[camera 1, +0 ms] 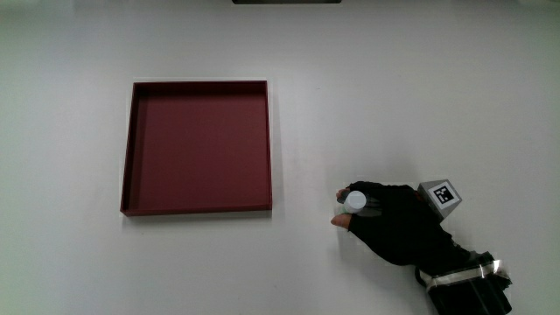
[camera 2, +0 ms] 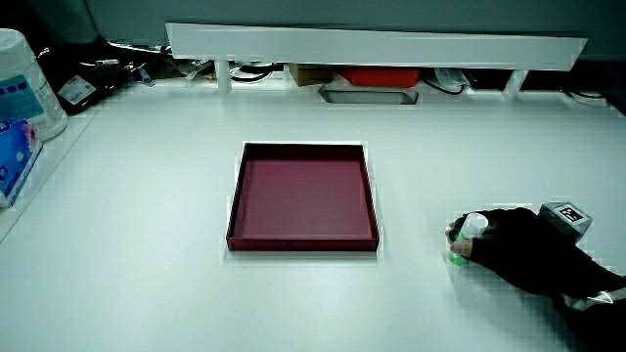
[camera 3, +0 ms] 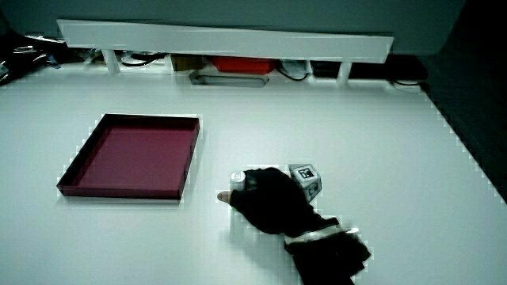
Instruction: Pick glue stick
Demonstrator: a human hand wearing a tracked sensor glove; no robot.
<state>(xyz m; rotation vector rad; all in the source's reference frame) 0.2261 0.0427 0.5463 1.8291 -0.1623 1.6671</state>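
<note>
The glue stick point(camera 1: 354, 201) stands upright on the worktop, white cap up, a green base showing in a side view point(camera 2: 457, 258), clasped by the hand point(camera 1: 394, 223).

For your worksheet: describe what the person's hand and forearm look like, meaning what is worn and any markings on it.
The hand wears a black glove covering the fingers and wrist. On its back sits a small grey cube whose upper face carries a black-and-white square pattern; the cube also shows in both side views. A pale band rings the wrist, and the forearm past it is clad in black.
</note>
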